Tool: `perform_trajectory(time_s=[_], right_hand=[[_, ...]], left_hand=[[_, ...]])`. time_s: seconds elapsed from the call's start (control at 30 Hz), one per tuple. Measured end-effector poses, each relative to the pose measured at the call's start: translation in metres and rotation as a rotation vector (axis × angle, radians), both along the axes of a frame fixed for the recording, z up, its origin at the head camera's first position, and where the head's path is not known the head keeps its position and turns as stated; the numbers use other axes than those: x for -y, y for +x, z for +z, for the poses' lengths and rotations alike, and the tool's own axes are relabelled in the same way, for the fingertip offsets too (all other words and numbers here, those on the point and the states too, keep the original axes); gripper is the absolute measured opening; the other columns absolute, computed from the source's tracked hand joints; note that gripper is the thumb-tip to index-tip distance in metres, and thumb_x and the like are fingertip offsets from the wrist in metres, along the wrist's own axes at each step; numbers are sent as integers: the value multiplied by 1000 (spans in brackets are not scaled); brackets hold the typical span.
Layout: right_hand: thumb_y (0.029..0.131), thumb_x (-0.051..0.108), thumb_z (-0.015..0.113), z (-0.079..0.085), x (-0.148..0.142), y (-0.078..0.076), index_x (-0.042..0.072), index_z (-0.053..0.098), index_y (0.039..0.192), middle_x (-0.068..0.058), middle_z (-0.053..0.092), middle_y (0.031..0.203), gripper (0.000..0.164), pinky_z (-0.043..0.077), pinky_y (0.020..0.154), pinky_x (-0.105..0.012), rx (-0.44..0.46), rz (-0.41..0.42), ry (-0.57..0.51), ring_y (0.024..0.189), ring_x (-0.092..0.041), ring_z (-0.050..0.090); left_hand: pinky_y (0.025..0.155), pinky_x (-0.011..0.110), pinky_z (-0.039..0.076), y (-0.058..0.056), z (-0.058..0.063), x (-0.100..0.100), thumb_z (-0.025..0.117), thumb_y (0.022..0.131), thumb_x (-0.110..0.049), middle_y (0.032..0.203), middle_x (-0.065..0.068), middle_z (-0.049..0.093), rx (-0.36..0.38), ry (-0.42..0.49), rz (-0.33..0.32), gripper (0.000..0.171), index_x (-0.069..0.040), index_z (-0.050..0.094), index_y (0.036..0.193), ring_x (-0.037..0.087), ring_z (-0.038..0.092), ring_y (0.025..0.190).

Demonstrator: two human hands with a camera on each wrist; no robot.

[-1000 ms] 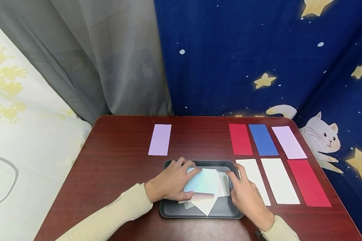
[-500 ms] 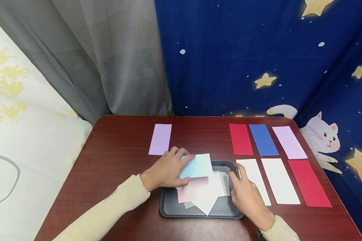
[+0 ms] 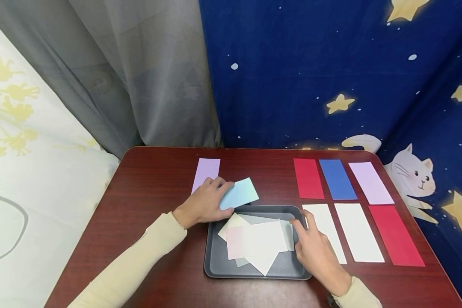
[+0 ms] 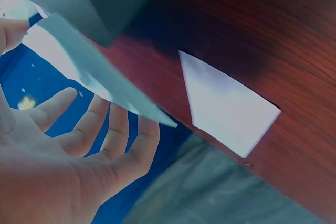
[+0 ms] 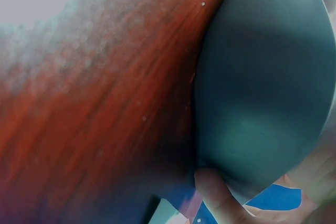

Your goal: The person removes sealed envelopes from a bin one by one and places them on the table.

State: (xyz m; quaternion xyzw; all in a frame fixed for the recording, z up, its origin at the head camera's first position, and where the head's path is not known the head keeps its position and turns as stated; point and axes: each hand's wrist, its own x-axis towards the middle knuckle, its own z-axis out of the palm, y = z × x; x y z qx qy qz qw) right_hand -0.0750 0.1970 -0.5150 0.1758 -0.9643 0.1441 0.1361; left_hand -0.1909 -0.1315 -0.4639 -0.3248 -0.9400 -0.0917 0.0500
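Note:
My left hand (image 3: 204, 204) holds a light blue paper card (image 3: 241, 193) by its left end, just above the far left corner of a dark grey tray (image 3: 215, 266). The left wrist view shows the card (image 4: 100, 72) edge-on between thumb and fingers. In the tray lie several overlapping pale papers (image 3: 263, 239), white, pinkish and greyish. At the tray's right side, my right hand (image 3: 318, 252) grips the rim, thumb on the inner side. One finger (image 5: 218, 195) presses the outer wall of the tray (image 5: 262, 82) in the right wrist view.
A lavender paper (image 3: 207, 170) lies behind my left hand, partly covered. Two rows of rectangles lie to the right: red (image 3: 309, 179), blue (image 3: 338, 179) and lavender (image 3: 371, 183) behind, white (image 3: 359, 233) and larger red (image 3: 396, 235) in front. Curtains (image 3: 173, 85) hang behind the table.
My left hand has lifted the light blue card from the pile and carried it up and left past the tray's far rim, uncovering the papers beneath. The right hand stays on the rim.

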Motion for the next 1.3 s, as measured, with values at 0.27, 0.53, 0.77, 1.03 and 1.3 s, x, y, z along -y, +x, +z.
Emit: perform_trajectory(time_s=[0.27,0.53,0.77,1.03,1.3], right_hand=[[68,-6,68,0,0,0,8,58,125,-22,37,140,60,30,39,-20,9,-7,-9,43,-6,31],[68,-6,68,-1,0,0,9,58,125,-22,37,140,60,30,39,-19,14,-13,-10,43,-6,31],[67,-6,68,-2,0,0,9,58,124,-22,37,140,60,30,40,-19,4,-9,-6,44,-7,32],[67,-6,68,-2,0,-1,9,59,124,-22,38,139,60,31,40,-19,3,-7,-1,45,-7,33],[67,-6,67,-3,0,-1,8,59,124,-22,38,139,59,31,40,-20,-10,2,-6,44,-6,32]], left_hand=[[80,40,48,-16,-4,18,61,83,-54,126,13,53,45,2,105,74,-13,49,143,30,51,100],[78,44,48,-32,-9,39,59,85,-55,129,17,51,93,-1,222,75,-12,46,145,33,50,103],[75,48,51,-45,-11,57,61,84,-54,129,19,46,163,9,353,78,-13,40,147,35,48,105],[77,54,49,-59,-17,81,61,85,-52,125,21,44,209,34,495,80,-8,37,148,38,44,105],[76,58,47,-66,-22,97,57,88,-52,126,30,40,216,45,604,80,1,37,143,46,42,105]])
